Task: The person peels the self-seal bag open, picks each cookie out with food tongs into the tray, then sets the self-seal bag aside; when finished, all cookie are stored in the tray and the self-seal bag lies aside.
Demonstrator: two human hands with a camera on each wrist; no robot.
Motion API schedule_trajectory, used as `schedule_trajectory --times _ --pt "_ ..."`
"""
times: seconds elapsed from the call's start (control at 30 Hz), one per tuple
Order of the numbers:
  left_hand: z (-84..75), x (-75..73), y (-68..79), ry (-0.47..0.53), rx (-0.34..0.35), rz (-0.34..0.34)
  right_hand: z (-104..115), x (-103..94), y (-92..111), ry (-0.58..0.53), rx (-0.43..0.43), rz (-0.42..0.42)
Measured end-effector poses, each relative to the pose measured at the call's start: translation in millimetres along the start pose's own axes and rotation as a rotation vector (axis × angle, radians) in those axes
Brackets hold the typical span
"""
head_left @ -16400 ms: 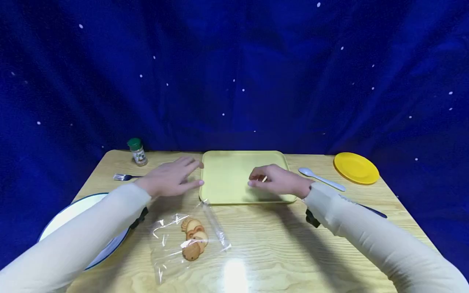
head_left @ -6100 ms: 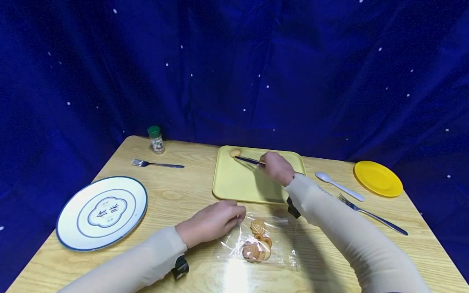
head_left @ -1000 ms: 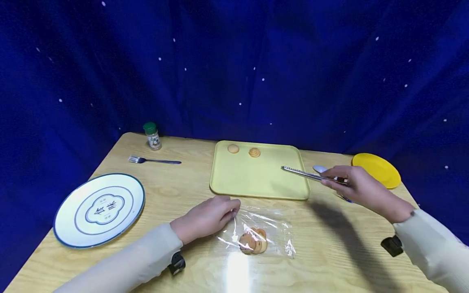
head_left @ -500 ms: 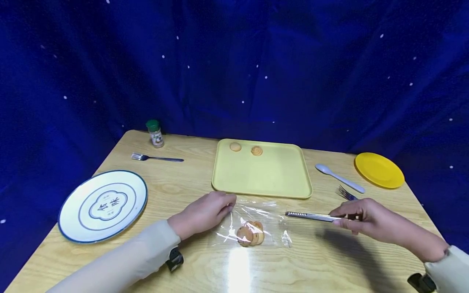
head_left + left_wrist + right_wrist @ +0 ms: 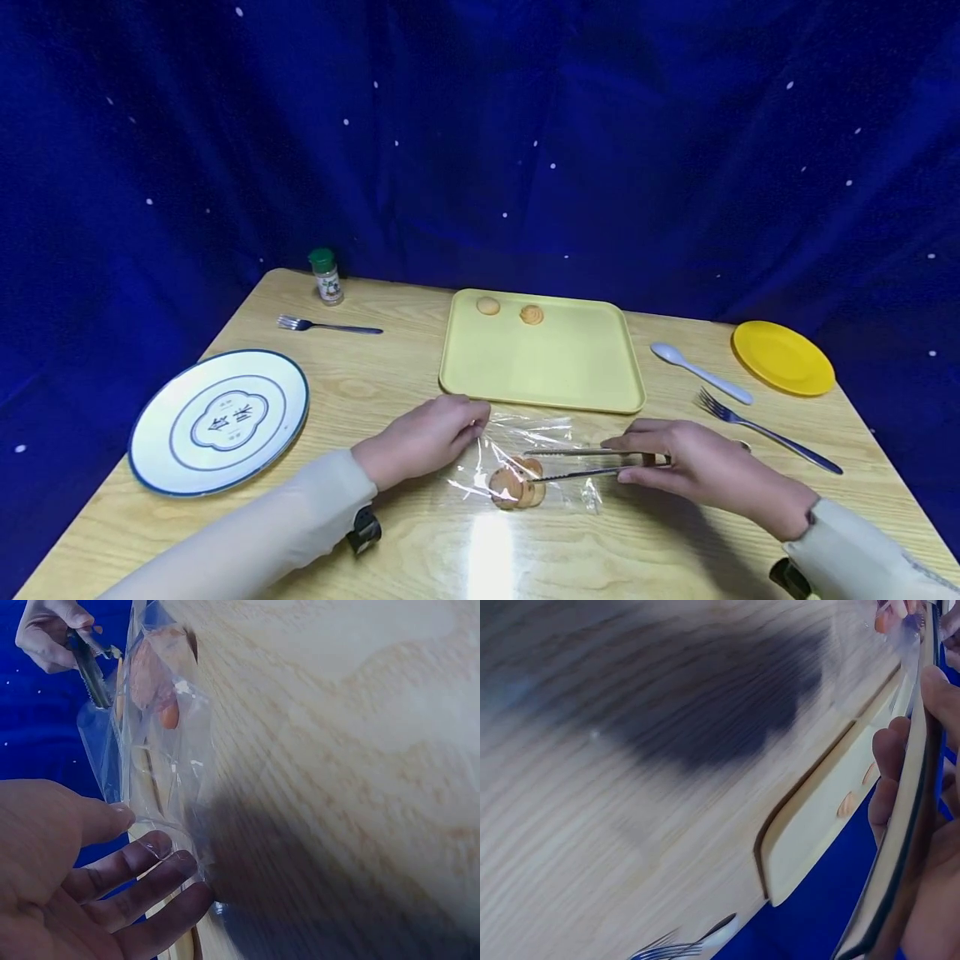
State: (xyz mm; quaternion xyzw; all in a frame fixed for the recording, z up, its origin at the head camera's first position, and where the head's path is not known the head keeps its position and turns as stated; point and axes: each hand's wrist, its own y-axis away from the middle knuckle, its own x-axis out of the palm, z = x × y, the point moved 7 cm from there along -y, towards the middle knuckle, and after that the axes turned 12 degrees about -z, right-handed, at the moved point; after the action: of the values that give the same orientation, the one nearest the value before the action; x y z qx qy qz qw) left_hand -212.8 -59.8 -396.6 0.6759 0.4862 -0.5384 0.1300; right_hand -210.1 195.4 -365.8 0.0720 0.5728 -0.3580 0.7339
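My left hand (image 5: 427,437) pinches the left edge of a clear plastic bag (image 5: 525,429) between thumb and fingers. Several round cookies (image 5: 510,490) lie overlapped inside the bag. Metal tongs (image 5: 570,452) are gripped in my right hand (image 5: 705,467), coming in from the right. Their arms stand spread, and the tips overlap the bag at the cookies in the head view. Behind the bag is a yellow tray (image 5: 543,367) bearing a smooth round cookie (image 5: 488,306) and a swirled cookie (image 5: 532,314) near its far edge.
On the left are a blue-rimmed white plate (image 5: 168,442), a fork (image 5: 330,326) and a green-capped shaker (image 5: 327,279). To the right lie a pale spoon (image 5: 701,373), a second fork (image 5: 772,433) and a yellow plate (image 5: 783,358). A dark blue curtain (image 5: 480,150) hangs behind the table.
Over the last second my right hand has brought the tongs from over the tray's right side down to the bag, and their arms have spread. My left hand stays at the bag's edge.
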Motion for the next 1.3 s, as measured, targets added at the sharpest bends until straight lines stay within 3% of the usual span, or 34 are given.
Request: schedule_trajectory --times 0.33,0.6,0.83,1.1,1.3 --pt "1.3 1.3 0.7 -0.002 -0.021 0.008 17 11.2 -18 0.065 -0.153 0.002" --pt "1.5 2.3 1.6 -0.009 -0.027 0.018 19 17.9 -26 0.109 -0.161 0.061" --pt "1.9 2.3 1.2 -0.022 -0.024 0.013 22 18.5 -30 0.085 -0.202 0.047" --pt "0.4 0.6 1.4 -0.03 -0.008 0.018 16 7.4 -27 0.047 -0.138 0.023" --pt "1.2 0.1 1.9 -0.024 0.007 0.018 6 -16.7 -14 0.1 -0.131 -0.057"
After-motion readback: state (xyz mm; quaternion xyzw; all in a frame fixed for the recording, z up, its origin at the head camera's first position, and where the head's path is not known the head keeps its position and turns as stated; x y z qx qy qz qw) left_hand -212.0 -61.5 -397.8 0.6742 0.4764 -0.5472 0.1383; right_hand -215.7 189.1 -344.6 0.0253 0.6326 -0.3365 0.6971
